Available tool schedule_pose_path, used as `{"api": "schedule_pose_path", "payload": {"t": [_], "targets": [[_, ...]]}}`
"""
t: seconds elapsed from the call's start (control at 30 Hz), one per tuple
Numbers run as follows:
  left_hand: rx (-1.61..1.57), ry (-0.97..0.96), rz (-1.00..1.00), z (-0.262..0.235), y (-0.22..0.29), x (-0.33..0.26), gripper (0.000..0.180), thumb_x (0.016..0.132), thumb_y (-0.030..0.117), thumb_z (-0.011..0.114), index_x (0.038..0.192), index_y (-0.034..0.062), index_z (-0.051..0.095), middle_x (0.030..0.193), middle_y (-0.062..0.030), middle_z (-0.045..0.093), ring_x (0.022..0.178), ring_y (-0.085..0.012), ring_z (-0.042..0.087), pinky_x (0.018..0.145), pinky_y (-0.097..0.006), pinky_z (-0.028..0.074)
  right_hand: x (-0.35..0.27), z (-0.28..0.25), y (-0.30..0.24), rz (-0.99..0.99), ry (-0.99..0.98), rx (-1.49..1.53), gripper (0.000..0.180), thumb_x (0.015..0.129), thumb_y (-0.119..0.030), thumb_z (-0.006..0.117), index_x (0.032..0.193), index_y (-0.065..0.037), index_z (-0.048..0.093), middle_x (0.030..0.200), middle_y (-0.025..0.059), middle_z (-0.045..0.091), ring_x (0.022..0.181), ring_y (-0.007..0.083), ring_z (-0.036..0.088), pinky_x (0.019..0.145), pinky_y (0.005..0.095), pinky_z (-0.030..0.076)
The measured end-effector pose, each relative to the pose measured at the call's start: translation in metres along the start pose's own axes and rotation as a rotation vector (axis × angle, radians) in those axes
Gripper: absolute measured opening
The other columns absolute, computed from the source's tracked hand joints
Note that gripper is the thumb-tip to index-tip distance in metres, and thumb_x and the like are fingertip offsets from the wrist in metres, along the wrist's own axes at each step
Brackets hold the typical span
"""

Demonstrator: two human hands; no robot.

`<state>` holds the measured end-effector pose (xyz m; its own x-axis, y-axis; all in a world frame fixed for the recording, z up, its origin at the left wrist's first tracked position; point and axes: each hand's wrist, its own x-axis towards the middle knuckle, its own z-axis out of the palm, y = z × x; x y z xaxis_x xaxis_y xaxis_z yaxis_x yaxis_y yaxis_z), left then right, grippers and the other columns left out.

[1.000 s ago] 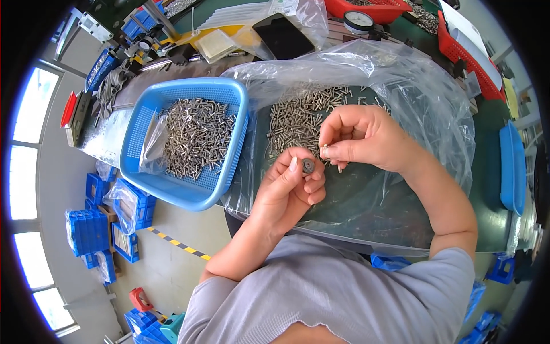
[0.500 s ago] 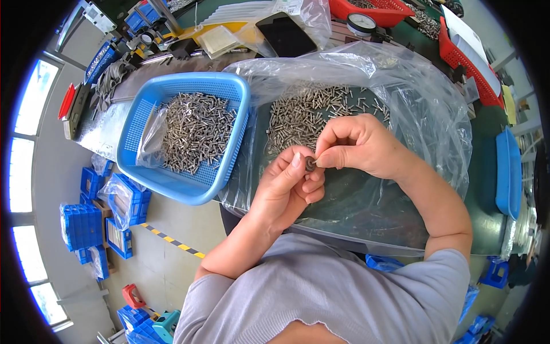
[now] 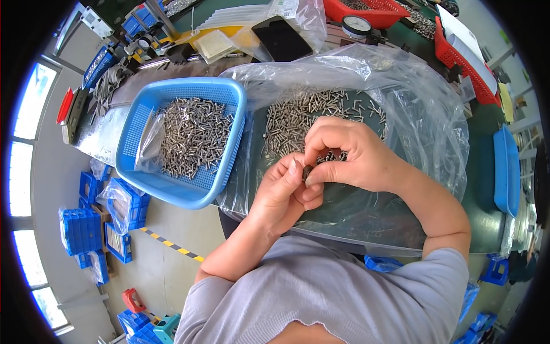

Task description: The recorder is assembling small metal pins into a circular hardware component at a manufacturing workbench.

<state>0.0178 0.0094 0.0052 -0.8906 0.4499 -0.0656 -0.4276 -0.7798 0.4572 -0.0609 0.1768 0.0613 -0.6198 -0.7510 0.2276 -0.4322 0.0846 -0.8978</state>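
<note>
My left hand [image 3: 281,192] grips a small dark ring-shaped metal piece [image 3: 307,171] between its thumb and fingers. Against that piece press the thumb and forefinger of my right hand [image 3: 352,156], closed in a pinch. Whatever lies between the right fingertips is hidden. Both hands are held above the table, just in front of a spread of small metal pins [image 3: 289,123] lying on a clear plastic sheet [image 3: 424,114]. To the left, a blue perforated basket [image 3: 238,135] holds many more pins [image 3: 192,137] and a crumpled clear bag [image 3: 150,146].
Behind the sheet lie a black phone [image 3: 282,38] and a round dial gauge [image 3: 356,25]. Red baskets [image 3: 467,63] stand at the back and far right, with a blue tray [image 3: 506,172] at the right edge. Blue crates [image 3: 83,228] are stacked on the floor at left.
My right hand has shifted slightly left and closed in on the dark piece; the thin metal tip seen at its fingertips is now hidden. My left hand has barely moved.
</note>
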Motion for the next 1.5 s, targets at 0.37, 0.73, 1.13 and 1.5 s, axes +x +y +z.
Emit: {"api": "schedule_pose_path", "payload": {"t": [0.37, 0.73, 1.13, 1.5], "targets": [[-0.159, 0.051, 0.190, -0.008, 0.001, -0.003, 0.030, 0.096, 0.028, 0.050, 0.115, 0.0045, 0.051, 0.103, -0.0080, 0.051, 0.080, -0.0132, 0.044, 0.062, -0.024, 0.040, 0.004, -0.010, 0.014, 0.034, 0.174, -0.143, 0.010, 0.078, -0.010, 0.068, 0.085, -0.004, 0.065, 0.078, 0.0071, 0.057, 0.076, 0.0206, 0.059, 0.068, 0.0319, 0.047], [-0.155, 0.002, 0.223, -0.008, -0.001, -0.002, 0.027, 0.096, 0.022, 0.051, 0.116, 0.0040, 0.051, 0.105, -0.0091, 0.051, 0.079, -0.0135, 0.044, 0.063, -0.024, 0.040, 0.003, 0.004, 0.041, -0.162, 0.131, -0.661, 0.017, 0.069, -0.007, 0.070, 0.085, -0.007, 0.065, 0.082, 0.0071, 0.057, 0.082, 0.0264, 0.057, 0.071, 0.0365, 0.047], [-0.058, 0.035, 0.171, -0.004, -0.001, -0.004, 0.023, 0.096, 0.025, 0.051, 0.111, 0.0073, 0.052, 0.098, -0.0080, 0.049, 0.070, -0.0093, 0.038, 0.053, -0.020, 0.035, 0.004, -0.012, 0.021, -0.028, 0.101, -0.270, 0.009, 0.074, -0.004, 0.068, 0.081, -0.005, 0.063, 0.081, 0.0037, 0.059, 0.075, 0.0178, 0.056, 0.068, 0.0295, 0.044], [-0.013, 0.110, 0.107, 0.000, 0.000, -0.002, 0.015, 0.095, 0.022, 0.055, 0.101, 0.0088, 0.054, 0.084, -0.0044, 0.056, 0.064, -0.0094, 0.042, 0.052, -0.023, 0.035, -0.001, -0.008, 0.006, 0.163, -0.042, 0.065, 0.011, 0.081, -0.012, 0.066, 0.084, -0.002, 0.064, 0.078, 0.0026, 0.062, 0.073, 0.0089, 0.056, 0.066, 0.0251, 0.045]]}}
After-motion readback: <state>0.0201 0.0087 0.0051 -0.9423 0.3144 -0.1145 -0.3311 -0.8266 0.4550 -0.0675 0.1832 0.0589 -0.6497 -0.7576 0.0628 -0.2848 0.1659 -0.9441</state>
